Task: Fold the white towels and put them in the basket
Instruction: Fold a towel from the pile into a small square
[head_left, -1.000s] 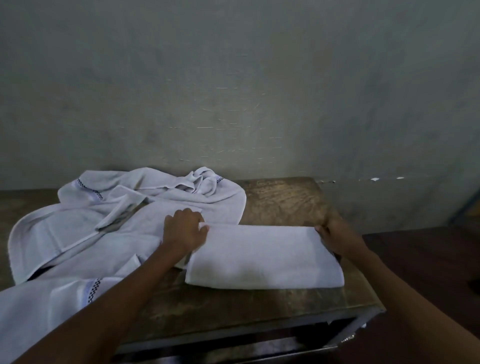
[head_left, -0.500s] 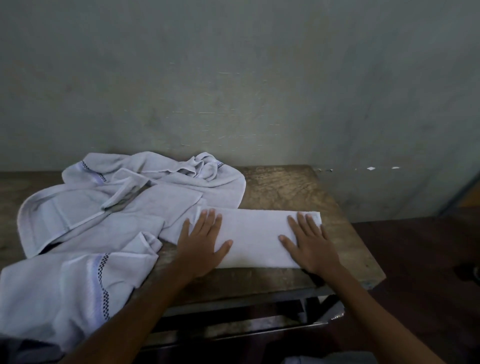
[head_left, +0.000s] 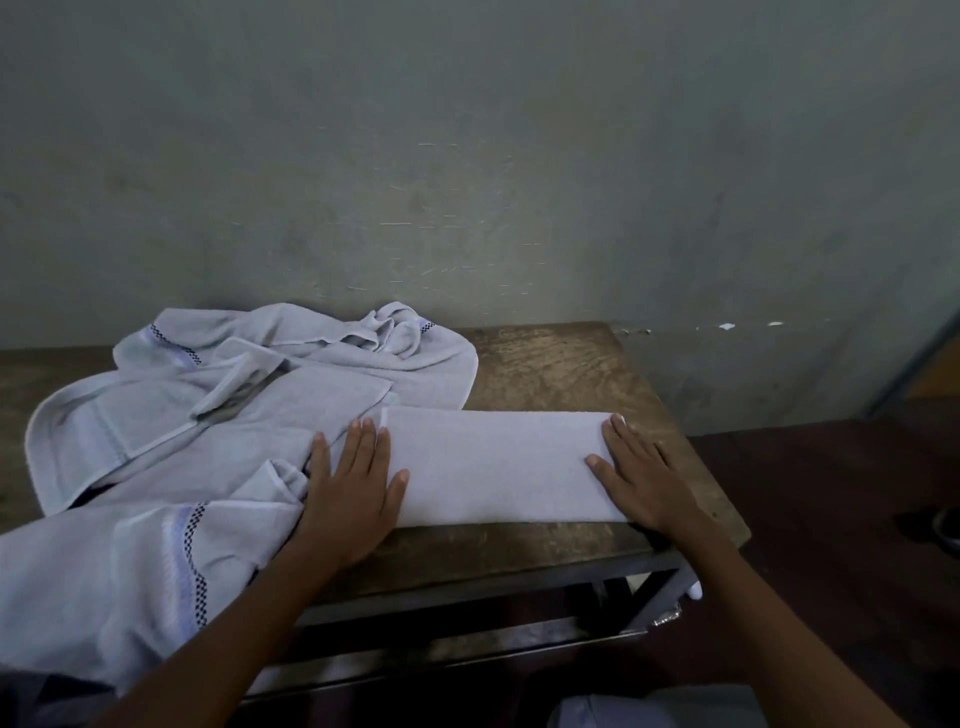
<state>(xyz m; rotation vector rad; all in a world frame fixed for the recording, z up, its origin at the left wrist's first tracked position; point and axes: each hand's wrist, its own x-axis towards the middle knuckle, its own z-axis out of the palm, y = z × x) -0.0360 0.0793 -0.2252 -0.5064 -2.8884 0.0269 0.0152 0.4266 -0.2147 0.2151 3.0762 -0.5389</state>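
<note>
Pressing flat with the left hand (head_left: 353, 493) on the left end of the folded towel (head_left: 493, 467) — palm down, fingers straight and a little spread, tips aimed toward the wall (head_left: 467, 156), thumb angled out to the right across the cloth. Curled round nothing, pinching nothing. Forearm reaching in from the lower left of the frame.

Pressing likewise with the right hand (head_left: 641, 478) on the towel's right end: palm down, fingers straight and close together, slanting up and to the left, thumb stretched leftward on the cloth. Holding nothing. Forearm entering from the lower right corner.

Lying at centre frame on the wooden table (head_left: 561, 364), near its front edge — a long, narrow white band, long axis running left to right, roughly parallel to the table's front edge, far side straight, right end close to the table's right edge.

Heaped to the left, touching the band's left end: a pile of unfolded towels (head_left: 208, 415) with dark checked trim, one draped over the front edge at lower left.
</note>
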